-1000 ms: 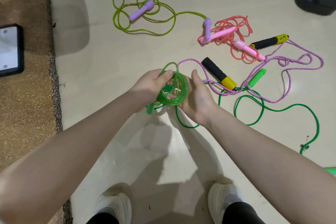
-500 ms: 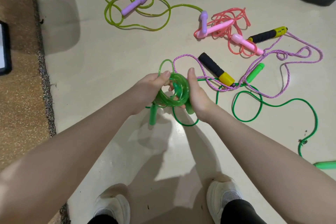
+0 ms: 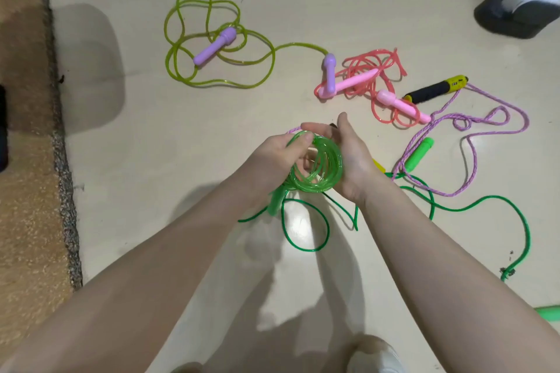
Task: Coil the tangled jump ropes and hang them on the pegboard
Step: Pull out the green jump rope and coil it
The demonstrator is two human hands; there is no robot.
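Observation:
My left hand (image 3: pixel 277 157) grips a small coil of clear green jump rope (image 3: pixel 318 169), thumb over its top, with the green handle (image 3: pixel 275 201) hanging below. My right hand (image 3: pixel 348 157) cups the coil's right side, thumb up and fingers reaching behind it. The loose green rope (image 3: pixel 485 206) trails right across the floor to a second green handle (image 3: pixel 419 153). A yellow-green rope with purple handles (image 3: pixel 215 45) lies far left, a pink rope (image 3: pixel 375 82) at the middle, and a purple braided rope (image 3: pixel 472 154) with a black-and-yellow handle (image 3: pixel 433 90) at the right. No pegboard is in view.
A brown rug (image 3: pixel 27 160) edges the pale floor on the left. A dark base of a white appliance (image 3: pixel 515 15) stands at the top right. My white shoe (image 3: pixel 375 354) shows at the bottom. Another green object (image 3: pixel 548 313) pokes in at the right edge.
Both hands lifted the green coil slightly and turned it more upright. My right thumb now points up. A new loose loop of green rope hangs below the coil.

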